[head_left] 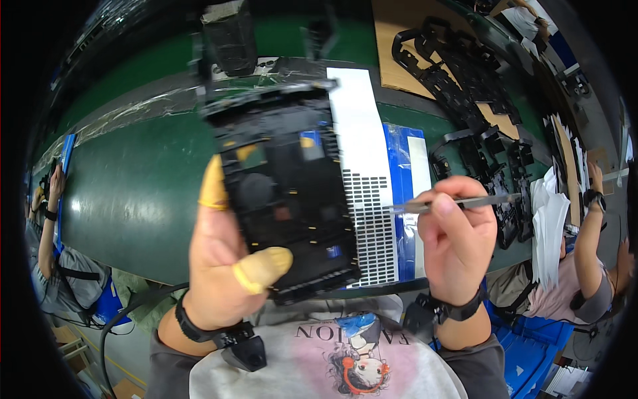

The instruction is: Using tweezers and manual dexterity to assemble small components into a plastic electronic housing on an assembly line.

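Observation:
My left hand point(222, 266), with yellow finger cots on the thumb and a finger, grips a black plastic housing point(302, 226) along its left side. The housing is tilted, held up above the table, and has several openings and small brass-coloured spots. A pair of tweezers point(492, 200) is pinched in my right hand point(460, 249), the tips pointing left towards the housing without touching it. Whether the tips hold anything is too small to tell. Behind the housing lies a white sheet point(355, 113) with rows of small black stickers, partly hidden by the housing.
The green table point(133, 193) carries a blue strip point(397, 159) beside the sheet. More black plastic frames point(458, 73) lie on cardboard point(395, 63) at the far right. A black-wrapped block point(229, 40) stands at the back. Co-workers sit left and right, one with a bare arm point(585, 233) showing.

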### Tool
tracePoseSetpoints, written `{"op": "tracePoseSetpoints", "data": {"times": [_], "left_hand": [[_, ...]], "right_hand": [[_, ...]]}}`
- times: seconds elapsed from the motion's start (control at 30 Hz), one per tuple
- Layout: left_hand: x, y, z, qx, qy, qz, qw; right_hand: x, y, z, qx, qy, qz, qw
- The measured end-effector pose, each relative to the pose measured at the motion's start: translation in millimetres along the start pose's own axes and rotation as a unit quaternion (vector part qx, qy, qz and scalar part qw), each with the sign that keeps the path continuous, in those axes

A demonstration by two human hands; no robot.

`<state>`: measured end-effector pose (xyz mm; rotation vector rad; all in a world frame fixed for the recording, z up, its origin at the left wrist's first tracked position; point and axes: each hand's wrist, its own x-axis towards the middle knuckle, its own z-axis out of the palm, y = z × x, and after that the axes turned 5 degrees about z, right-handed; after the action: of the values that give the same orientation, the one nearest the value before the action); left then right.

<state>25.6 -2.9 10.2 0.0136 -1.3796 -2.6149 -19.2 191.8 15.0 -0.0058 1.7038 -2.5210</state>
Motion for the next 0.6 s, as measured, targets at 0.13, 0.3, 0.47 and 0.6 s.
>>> {"op": "tracePoseSetpoints", "data": {"times": [0.13,0.3,0.47,0.6], "left_hand": [[2,10,-2,-0.073,0.028,0.022,0.997],[6,6,-9,-0.159,0.031,0.002,0.987],[8,2,-10,-0.139,0.035,-0.013,0.99],[10,0,-6,-0.13,0.065,-0.028,0.989]], "right_hand": [[14,25,-15,-0.099,0.045,0.042,0.993],[17,30,-18,-0.118,0.057,0.037,0.991],[19,33,-21,-0.106,0.082,0.045,0.99],[21,32,-23,-0.102,0.067,0.051,0.991]]}}
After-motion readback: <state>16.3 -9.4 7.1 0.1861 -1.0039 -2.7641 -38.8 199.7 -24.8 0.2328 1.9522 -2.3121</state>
